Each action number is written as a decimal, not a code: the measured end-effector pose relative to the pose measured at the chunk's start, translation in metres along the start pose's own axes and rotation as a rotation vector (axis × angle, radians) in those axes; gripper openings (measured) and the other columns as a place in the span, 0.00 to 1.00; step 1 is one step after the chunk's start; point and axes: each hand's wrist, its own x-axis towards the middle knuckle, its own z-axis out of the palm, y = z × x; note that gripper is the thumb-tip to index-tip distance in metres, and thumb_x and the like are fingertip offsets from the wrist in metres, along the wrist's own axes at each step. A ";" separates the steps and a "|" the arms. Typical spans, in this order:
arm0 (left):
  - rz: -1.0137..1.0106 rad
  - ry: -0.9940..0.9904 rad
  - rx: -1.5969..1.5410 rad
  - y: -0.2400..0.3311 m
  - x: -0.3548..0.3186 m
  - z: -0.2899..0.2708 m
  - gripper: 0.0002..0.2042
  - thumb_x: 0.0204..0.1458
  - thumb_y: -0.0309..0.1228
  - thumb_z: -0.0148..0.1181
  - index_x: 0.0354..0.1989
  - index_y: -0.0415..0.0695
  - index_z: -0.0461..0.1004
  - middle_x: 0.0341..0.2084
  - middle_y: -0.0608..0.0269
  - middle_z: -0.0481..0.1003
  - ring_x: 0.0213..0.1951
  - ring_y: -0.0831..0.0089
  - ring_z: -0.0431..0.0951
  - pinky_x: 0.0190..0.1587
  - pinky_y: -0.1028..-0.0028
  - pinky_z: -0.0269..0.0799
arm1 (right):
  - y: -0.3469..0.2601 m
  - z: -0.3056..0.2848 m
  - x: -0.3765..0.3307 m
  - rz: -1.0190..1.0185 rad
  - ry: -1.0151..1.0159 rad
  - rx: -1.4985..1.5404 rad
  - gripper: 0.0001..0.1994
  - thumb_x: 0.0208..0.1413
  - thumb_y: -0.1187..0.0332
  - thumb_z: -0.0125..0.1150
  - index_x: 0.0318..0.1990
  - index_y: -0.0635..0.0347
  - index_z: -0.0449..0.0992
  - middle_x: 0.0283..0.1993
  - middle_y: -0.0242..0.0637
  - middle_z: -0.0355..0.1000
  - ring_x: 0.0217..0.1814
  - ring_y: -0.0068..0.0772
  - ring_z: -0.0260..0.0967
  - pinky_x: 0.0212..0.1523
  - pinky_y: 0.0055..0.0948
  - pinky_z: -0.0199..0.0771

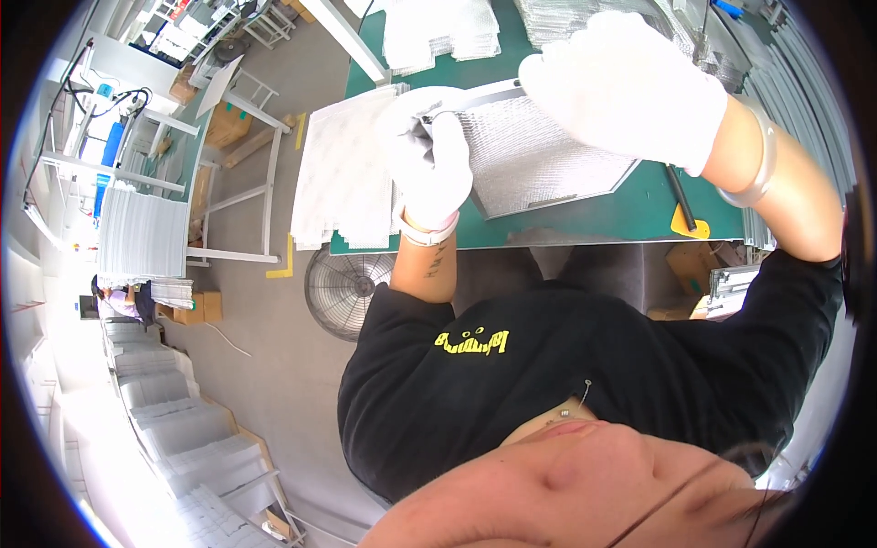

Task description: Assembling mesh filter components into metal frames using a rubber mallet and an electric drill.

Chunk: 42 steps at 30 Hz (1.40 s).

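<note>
A silver metal mesh panel [530, 160] with a thin frame is tilted over the green table [708, 208]. My left hand [427, 151], in a white glove, closes round its upper left corner with curled fingers. My right hand [630, 87], also white-gloved, is closed at the panel's far edge and covers its upper right part; the fingertips are mostly hidden. Just left of my left hand lies a stack of white sheets [340, 169]. A black-handled tool [680, 196] with a yellow end rests on the table below my right wrist.
More pale sheets [437, 36] and mesh pieces [571, 23] lie at the table's far side. Long grey strips [804, 100] are stacked at the right. A round floor fan [352, 288] stands below the table's left front. White-framed benches [233, 196] and another person [123, 300] are at the left.
</note>
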 end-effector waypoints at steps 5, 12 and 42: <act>-0.067 0.050 0.048 0.004 -0.005 -0.001 0.07 0.56 0.21 0.53 0.40 0.35 0.76 0.27 0.64 0.74 0.27 0.84 0.68 0.30 0.81 0.63 | 0.010 -0.018 0.018 -0.026 -0.061 0.182 0.09 0.47 0.66 0.60 0.27 0.64 0.78 0.20 0.44 0.73 0.20 0.43 0.75 0.20 0.38 0.73; -0.086 0.081 0.059 0.000 -0.014 -0.001 0.08 0.57 0.21 0.54 0.43 0.36 0.74 0.29 0.65 0.75 0.27 0.84 0.68 0.30 0.82 0.63 | -0.001 -0.031 0.025 0.012 0.172 0.364 0.12 0.50 0.65 0.58 0.20 0.63 0.74 0.18 0.43 0.71 0.18 0.43 0.73 0.18 0.40 0.72; 0.023 -0.026 -0.107 -0.016 -0.016 -0.010 0.09 0.56 0.17 0.54 0.44 0.36 0.71 0.34 0.57 0.78 0.30 0.79 0.74 0.36 0.80 0.71 | -0.010 0.044 0.036 -0.146 0.539 0.381 0.11 0.56 0.71 0.61 0.44 0.66 0.79 0.40 0.49 0.78 0.38 0.41 0.77 0.40 0.33 0.77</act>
